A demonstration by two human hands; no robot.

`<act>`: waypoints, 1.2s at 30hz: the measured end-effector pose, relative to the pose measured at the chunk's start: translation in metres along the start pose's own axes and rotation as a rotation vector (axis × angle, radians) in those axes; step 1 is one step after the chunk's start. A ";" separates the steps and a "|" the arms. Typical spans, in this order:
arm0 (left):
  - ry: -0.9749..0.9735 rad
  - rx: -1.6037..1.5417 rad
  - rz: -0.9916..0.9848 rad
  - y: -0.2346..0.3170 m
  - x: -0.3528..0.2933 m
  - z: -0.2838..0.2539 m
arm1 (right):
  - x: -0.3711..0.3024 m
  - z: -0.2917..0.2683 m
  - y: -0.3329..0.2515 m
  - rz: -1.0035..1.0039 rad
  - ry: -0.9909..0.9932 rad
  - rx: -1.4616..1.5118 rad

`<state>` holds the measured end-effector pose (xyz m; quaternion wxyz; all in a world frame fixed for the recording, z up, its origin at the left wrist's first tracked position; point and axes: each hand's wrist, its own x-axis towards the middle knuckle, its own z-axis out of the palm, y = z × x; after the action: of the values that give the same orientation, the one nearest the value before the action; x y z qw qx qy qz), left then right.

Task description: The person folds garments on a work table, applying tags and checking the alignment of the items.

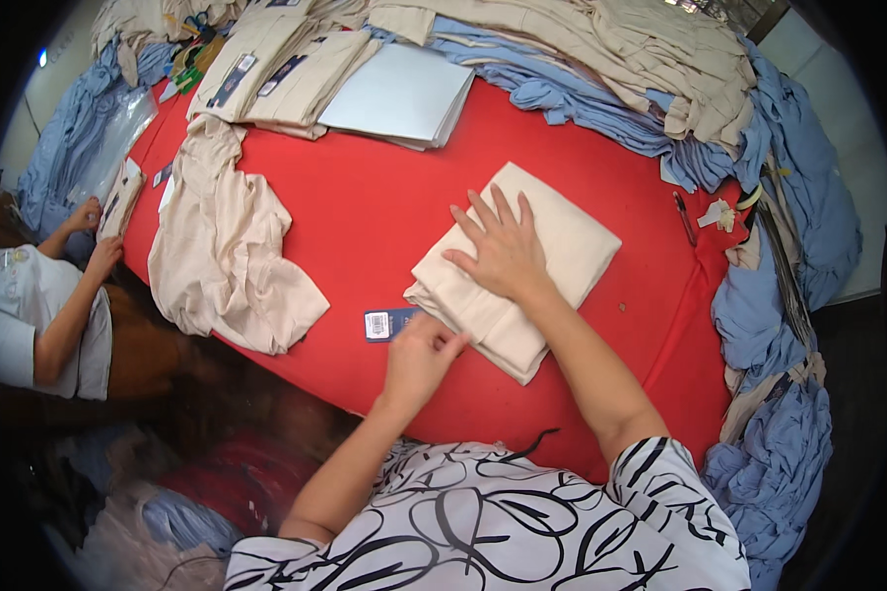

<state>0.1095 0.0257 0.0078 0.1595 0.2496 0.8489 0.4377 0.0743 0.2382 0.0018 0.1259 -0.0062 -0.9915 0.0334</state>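
Observation:
A folded beige garment (567,236) lies at a slant on the red-covered table. My right hand (503,246) rests on its top, palm down with fingers spread. At the garment's near left edge is my left hand (422,357), its fingers curled and pinched together. What they grip, if anything, is hidden. A dark blue tag (379,326) with a white label shows just beyond the left knuckles, its right end partly covered by that hand. I cannot tell whether the tag is joined to the garment.
A loose beige garment (229,246) hangs over the table's left edge. Folded beige garments (301,84) and grey-white sheets (399,94) lie at the back. Beige and blue clothes (601,59) are heaped behind and at right, near a pen (685,219). Another person (54,305) handles a folded garment at left.

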 end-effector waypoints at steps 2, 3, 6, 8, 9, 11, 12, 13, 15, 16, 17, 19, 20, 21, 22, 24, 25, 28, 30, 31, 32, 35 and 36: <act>0.210 -0.057 -0.007 0.001 0.007 -0.014 | -0.007 -0.009 -0.005 -0.013 0.023 0.058; 0.327 -0.093 -0.007 0.000 0.016 -0.019 | -0.010 -0.023 -0.015 -0.002 0.058 0.063; 0.307 -0.584 -0.075 -0.029 0.038 -0.007 | -0.046 -0.038 -0.051 -0.077 0.023 0.141; 0.083 -0.371 -0.175 -0.025 0.045 -0.014 | -0.077 -0.013 -0.051 -0.148 -0.088 0.191; 0.103 -0.296 -0.112 -0.029 0.048 -0.010 | -0.075 -0.020 -0.047 -0.179 -0.074 0.216; 0.052 -0.270 -0.075 -0.030 0.050 -0.011 | -0.079 -0.027 -0.031 -0.026 0.027 0.603; 0.003 -0.326 -0.099 -0.029 0.056 -0.015 | -0.084 -0.031 -0.021 0.044 0.091 0.790; -0.033 -0.387 -0.137 -0.031 0.058 -0.018 | -0.095 -0.049 -0.022 0.276 0.166 0.859; -0.056 -0.566 -0.178 -0.037 0.058 -0.020 | -0.135 -0.052 -0.014 0.692 0.385 0.731; -0.069 -0.652 -0.198 -0.040 0.059 -0.021 | -0.153 -0.061 -0.016 0.927 0.270 0.868; -0.119 -0.686 -0.216 -0.044 0.059 -0.024 | -0.167 -0.067 -0.022 1.169 0.149 1.005; -0.143 -0.700 -0.116 -0.051 0.061 -0.023 | -0.190 -0.050 -0.046 1.150 0.184 1.194; -0.153 -0.707 -0.069 -0.054 0.060 -0.021 | -0.198 -0.037 -0.056 1.136 0.202 1.291; -0.182 -0.678 -0.102 -0.051 0.061 -0.023 | -0.192 -0.030 -0.063 1.149 0.280 1.233; -0.209 -0.648 -0.134 -0.049 0.062 -0.026 | -0.189 -0.028 -0.068 1.153 0.322 1.181; -0.258 -0.616 -0.159 -0.043 0.064 -0.031 | -0.181 -0.030 -0.077 1.156 0.395 1.074; -0.282 -0.615 -0.152 -0.040 0.066 -0.033 | -0.178 -0.028 -0.081 1.190 0.424 1.058; -0.321 -0.529 -0.111 -0.045 0.069 -0.036 | -0.176 -0.023 -0.084 1.243 0.399 0.995; -0.325 -0.496 -0.095 -0.047 0.070 -0.037 | -0.180 -0.016 -0.080 1.225 0.242 0.936; -0.321 -0.504 -0.096 -0.045 0.069 -0.038 | -0.180 -0.014 -0.080 1.226 0.281 0.922; -0.317 -0.513 -0.098 -0.043 0.069 -0.038 | -0.179 -0.013 -0.081 1.227 0.319 0.908; -0.312 -0.287 0.047 -0.046 0.067 -0.039 | -0.180 -0.008 -0.079 1.109 0.356 0.749; -0.304 -0.318 0.028 -0.046 0.067 -0.039 | -0.177 -0.010 -0.080 1.052 0.354 0.677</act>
<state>0.0220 0.0152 -0.0120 0.3167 0.2962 0.7318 0.5257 0.2480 0.1551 -0.0267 0.2493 -0.4562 -0.7551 0.3995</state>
